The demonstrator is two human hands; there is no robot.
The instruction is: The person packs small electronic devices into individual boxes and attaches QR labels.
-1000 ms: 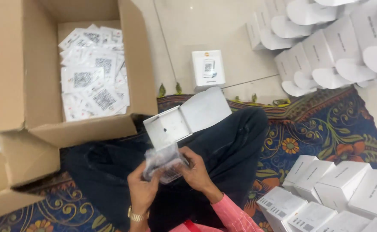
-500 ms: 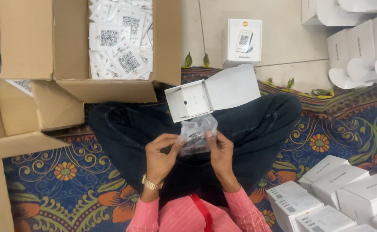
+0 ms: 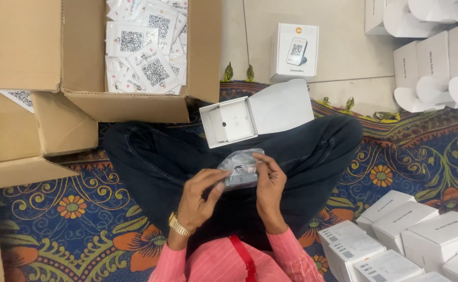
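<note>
I sit cross-legged on a patterned carpet. Both hands hold a small device wrapped in a clear plastic bag (image 3: 241, 169) over my lap. My left hand (image 3: 200, 196), with a gold watch at the wrist, pinches the bag's left side. On the right side of the bag, my right hand (image 3: 271, 190) grips with its fingers curled over the top. Just beyond the bag, an open white box (image 3: 255, 119) with its lid flipped back rests on my legs.
A large open cardboard carton (image 3: 135, 104) with several white printed sachets stands at the upper left. A closed white product box (image 3: 294, 52) stands on the tiled floor. Open white boxes (image 3: 432, 73) sit at the upper right, closed white boxes (image 3: 412, 235) at the lower right.
The view has shifted, so the carton and boxes sit further right and lower in frame. My hands still hold the bagged device, now slightly lower over my lap.
</note>
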